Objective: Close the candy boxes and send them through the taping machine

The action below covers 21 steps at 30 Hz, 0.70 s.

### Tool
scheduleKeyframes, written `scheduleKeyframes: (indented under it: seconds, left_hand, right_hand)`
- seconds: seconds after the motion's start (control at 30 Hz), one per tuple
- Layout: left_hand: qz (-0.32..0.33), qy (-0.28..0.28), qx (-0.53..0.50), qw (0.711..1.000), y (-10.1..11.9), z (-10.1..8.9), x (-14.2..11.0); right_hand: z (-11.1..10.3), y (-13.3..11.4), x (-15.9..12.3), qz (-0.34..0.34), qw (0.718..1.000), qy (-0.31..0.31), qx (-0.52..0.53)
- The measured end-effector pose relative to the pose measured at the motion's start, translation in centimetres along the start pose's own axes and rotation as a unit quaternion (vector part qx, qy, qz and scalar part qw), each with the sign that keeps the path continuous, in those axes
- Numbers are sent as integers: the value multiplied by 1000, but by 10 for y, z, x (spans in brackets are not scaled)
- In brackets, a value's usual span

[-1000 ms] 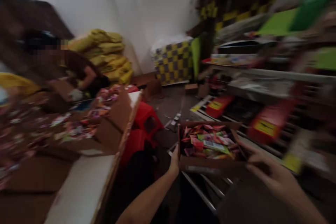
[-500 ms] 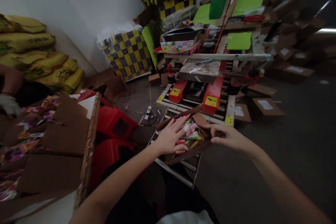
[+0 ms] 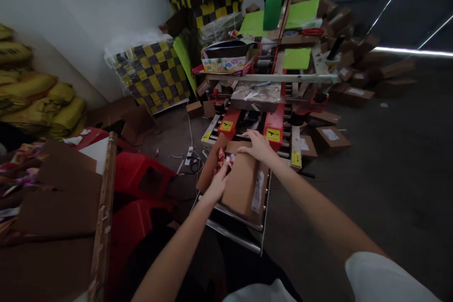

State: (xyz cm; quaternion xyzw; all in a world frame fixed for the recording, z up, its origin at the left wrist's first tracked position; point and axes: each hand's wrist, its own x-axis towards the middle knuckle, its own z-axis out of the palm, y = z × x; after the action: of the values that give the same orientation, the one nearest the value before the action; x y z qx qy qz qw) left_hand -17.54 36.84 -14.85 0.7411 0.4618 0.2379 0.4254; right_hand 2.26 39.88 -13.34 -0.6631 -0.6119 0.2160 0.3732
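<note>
A long carton [image 3: 242, 179] of smooth brown corrugated board sits on shiny metal rollers [image 3: 233, 237], one flap raised on its left; a whitish glossy label [image 3: 258, 191] runs along its right side, its print unreadable. The left hand [image 3: 217, 184] has its fingers in the carton's opening among small glossy pink and red wrapped pieces [image 3: 221, 156], mostly covered and uncountable; whether it grips any I cannot tell. The right hand [image 3: 262, 147], apart from it, lies with fingers spread on the carton's far end. Just beyond the carton are two red machine covers [image 3: 274, 117], each with one square yellow sticker [image 3: 226, 125] bearing a black pictogram, the small lettering illegible. Farther beyond the carton stand one colourful printed box [image 3: 226, 64], its lettering unclear, and three flat lime-green sheets [image 3: 296, 59]. Left of the carton are two moulded red plastic pieces [image 3: 132, 167].
</note>
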Motion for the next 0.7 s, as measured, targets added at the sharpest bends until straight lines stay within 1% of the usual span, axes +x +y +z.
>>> scheduleKeyframes:
  seconds: [0.03,0.1,0.17,0.23,0.27,0.33,0.4,0.43,0.47,0.5,0.53,0.57,0.6,0.63,0.67,0.7]
  left_hand:
    - [-10,21,-15,1000,2,9,-8]
    - [-19,81,-19,996,9,34,-24]
    - [-12,129,39,991,20,64,-34]
    - [3,135,127,983,33,87,-35]
    - [6,130,157,979,39,95,-34]
    - [2,119,184,976,48,101,-30]
    - [-2,113,189,976,56,98,-34]
    - [7,114,189,975,60,93,-41]
    - [36,115,190,974,64,87,-51]
    - [86,110,189,972,68,80,-64]
    - [156,104,183,965,71,70,-76]
    - [240,106,168,950,73,58,-86]
    - [316,125,140,930,73,45,-92]
    - [365,160,101,912,72,31,-91]
    - [371,212,48,903,69,18,-84]
    - [315,264,-23,911,64,7,-72]
  right_hand:
    - [3,-3,2,0,1000,3,0]
    - [7,-2,1,5,1000,3,3]
    - [8,7,-8,28,1000,8,10]
    - [7,20,-25,54,998,15,20]
    - [7,27,-36,65,997,16,24]
    - [10,38,-64,69,996,15,52]
    - [17,46,-93,57,992,15,113]
    - [20,49,-106,52,987,17,149]
    - [23,50,-117,50,982,19,183]
    - [24,51,-124,51,976,18,209]
    - [24,51,-129,55,973,13,225]
    - [23,50,-131,61,970,6,234]
    - [21,48,-131,69,968,-2,240]
    - [18,46,-130,78,967,-11,244]
    - [16,43,-128,90,964,-18,248]
    - [15,40,-126,102,962,-25,254]
